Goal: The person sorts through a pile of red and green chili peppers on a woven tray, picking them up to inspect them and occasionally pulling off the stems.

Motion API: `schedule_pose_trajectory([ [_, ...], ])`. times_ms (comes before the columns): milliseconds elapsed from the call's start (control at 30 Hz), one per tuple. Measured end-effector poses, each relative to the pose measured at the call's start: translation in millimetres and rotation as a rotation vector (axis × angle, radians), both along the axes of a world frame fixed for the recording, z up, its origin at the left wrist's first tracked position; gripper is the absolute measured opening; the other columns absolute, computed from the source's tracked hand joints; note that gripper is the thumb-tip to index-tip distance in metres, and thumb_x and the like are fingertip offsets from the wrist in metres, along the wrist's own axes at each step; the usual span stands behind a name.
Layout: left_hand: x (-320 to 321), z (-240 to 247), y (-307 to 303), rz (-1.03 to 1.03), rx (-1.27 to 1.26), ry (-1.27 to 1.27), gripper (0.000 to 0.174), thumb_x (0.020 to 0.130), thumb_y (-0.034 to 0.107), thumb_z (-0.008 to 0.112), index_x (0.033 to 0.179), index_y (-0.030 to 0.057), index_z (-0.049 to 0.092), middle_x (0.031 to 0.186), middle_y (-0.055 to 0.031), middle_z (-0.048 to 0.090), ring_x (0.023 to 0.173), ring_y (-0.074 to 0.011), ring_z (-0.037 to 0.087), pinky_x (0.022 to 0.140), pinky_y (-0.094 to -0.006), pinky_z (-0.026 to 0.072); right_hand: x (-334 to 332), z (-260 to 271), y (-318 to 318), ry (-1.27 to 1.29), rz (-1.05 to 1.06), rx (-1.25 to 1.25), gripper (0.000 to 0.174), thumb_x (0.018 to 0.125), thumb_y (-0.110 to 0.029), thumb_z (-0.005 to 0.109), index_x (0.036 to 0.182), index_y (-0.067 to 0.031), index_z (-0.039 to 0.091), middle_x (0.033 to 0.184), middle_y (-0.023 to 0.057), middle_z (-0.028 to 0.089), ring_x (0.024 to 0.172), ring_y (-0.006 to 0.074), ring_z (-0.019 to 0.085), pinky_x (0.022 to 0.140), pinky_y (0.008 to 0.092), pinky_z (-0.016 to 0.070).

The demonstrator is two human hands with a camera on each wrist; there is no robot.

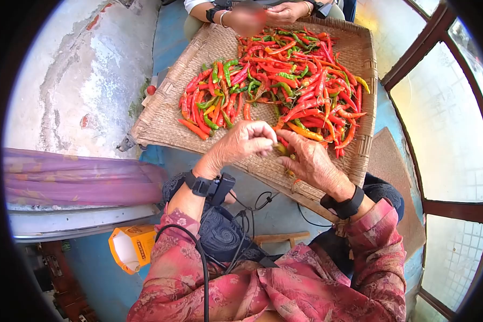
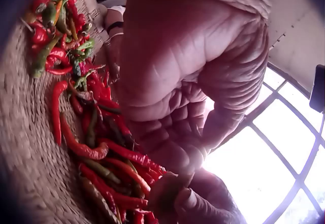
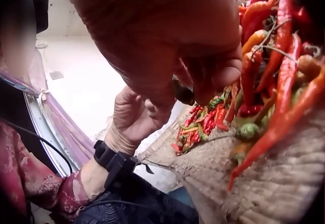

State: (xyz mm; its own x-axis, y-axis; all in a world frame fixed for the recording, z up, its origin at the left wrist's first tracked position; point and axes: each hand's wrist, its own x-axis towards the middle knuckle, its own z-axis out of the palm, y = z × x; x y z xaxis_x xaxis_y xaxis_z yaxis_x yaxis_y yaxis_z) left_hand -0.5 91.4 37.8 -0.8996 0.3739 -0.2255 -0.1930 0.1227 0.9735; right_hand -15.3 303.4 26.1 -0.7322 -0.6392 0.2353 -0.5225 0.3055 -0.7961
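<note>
Both hands meet over the near edge of a woven tray (image 1: 163, 102). My right hand (image 1: 314, 163) holds an olive-green chili pepper (image 3: 183, 92) between thumb and fingers, its far part hidden by the hand. From the other side, my left hand (image 1: 244, 144) pinches the pepper's stem end (image 2: 189, 177) with thumb and forefinger. Beyond the hands lies a large heap of red chili peppers (image 1: 300, 80), with green and orange ones mixed in. A smaller group of chili peppers (image 1: 201, 102) lies to its left on the tray.
Another person's hands (image 1: 287, 12) are at the tray's far side. Below it, black cables (image 1: 247, 214) hang by my lap near a wooden stool (image 1: 282, 238). An orange box (image 1: 134, 247) stands on the floor at left; framed windows (image 1: 440, 118) line the right.
</note>
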Motion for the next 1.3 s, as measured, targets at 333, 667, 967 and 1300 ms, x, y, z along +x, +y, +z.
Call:
schedule_pose_trajectory([
  [333,-28.1,-32.5,-22.2,0.176,-0.940,0.701,0.013,0.083,0.007,0.056,0.096,0.0062,0.059,0.081,-0.0108,0.060,0.075,-0.0256,0.062,0.065,-0.0351,0.0511,-21.2,13.3,8.8,-0.883,-0.017,-0.495,0.033,0.091,-0.032,0.057,0.106,-0.0026,0.060,0.073,-0.0019,0.058,0.058,0.0045,0.049,0.052,0.0202,0.0425],
  [667,-27.0,-60.2,-18.0,0.187,-1.137,0.856,0.015,0.081,0.006,0.057,0.093,0.0040,0.049,0.088,-0.0124,0.054,0.082,-0.0291,0.057,0.064,-0.0392,0.0475,-12.9,-12.9,11.3,-0.543,0.116,-0.049,0.034,0.091,-0.023,0.057,0.112,0.0031,0.056,0.073,0.0010,0.058,0.059,0.0057,0.049,0.052,0.0226,0.0434],
  [967,4.4,-30.7,20.9,0.201,0.198,-0.038,0.040,0.085,0.015,0.062,0.117,0.0032,0.042,0.085,-0.0045,0.058,0.063,-0.0087,0.055,0.058,-0.0228,0.0487,0.8,-18.5,-4.3,-0.181,0.055,0.058,0.021,0.085,-0.019,0.063,0.087,0.0021,0.060,0.066,0.0168,0.055,0.058,0.0318,0.054,0.056,0.0404,0.0433],
  [1300,-38.6,-48.5,-54.1,0.572,-1.008,0.712,0.026,0.081,0.013,0.061,0.101,0.0001,0.050,0.085,-0.0190,0.059,0.074,-0.0333,0.062,0.065,-0.0410,0.0509,-21.4,15.9,9.2,-0.639,0.030,-0.357,0.036,0.094,-0.035,0.051,0.099,0.0000,0.058,0.077,0.0025,0.061,0.062,0.0043,0.052,0.053,0.0203,0.0421],
])
